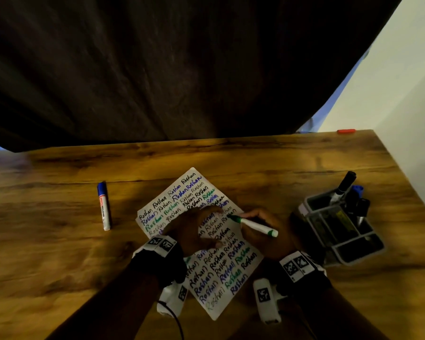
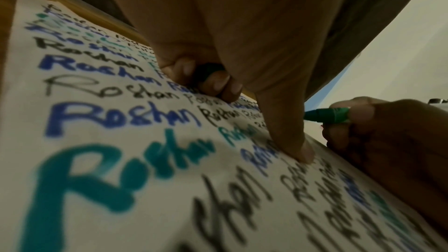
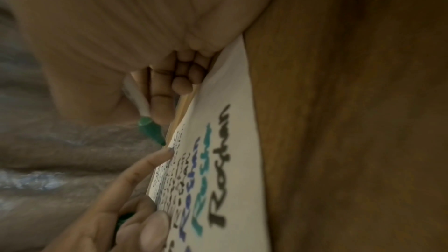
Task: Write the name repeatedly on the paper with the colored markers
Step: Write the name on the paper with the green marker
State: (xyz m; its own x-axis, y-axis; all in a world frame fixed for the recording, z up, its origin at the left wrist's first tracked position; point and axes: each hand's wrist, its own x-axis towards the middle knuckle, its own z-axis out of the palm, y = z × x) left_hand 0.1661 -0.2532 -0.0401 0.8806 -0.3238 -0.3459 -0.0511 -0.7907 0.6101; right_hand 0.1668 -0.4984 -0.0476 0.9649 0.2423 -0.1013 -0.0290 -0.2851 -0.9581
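Note:
A white paper (image 1: 172, 195), covered with the name in black, blue and green, lies slanted on the wooden table (image 1: 59, 241). My left hand (image 1: 192, 231) rests on its middle: the index fingertip (image 2: 303, 152) presses the sheet while the other fingers curl round a dark green cap (image 2: 206, 70). My right hand (image 1: 263, 239) grips a white-barrelled green marker (image 1: 255, 226), its tip touching the paper near the right edge. The marker's green nose (image 2: 327, 117) shows beside the left index finger. In the right wrist view the marker (image 3: 148, 127) points down at the paper (image 3: 232, 83).
A blue-capped marker (image 1: 104, 207) lies on the table to the left of the paper. A grey compartment organizer (image 1: 363, 256) with several markers stands at the right. A small red object (image 1: 346, 131) sits at the far edge. Dark cloth (image 1: 182, 69) hangs behind the table.

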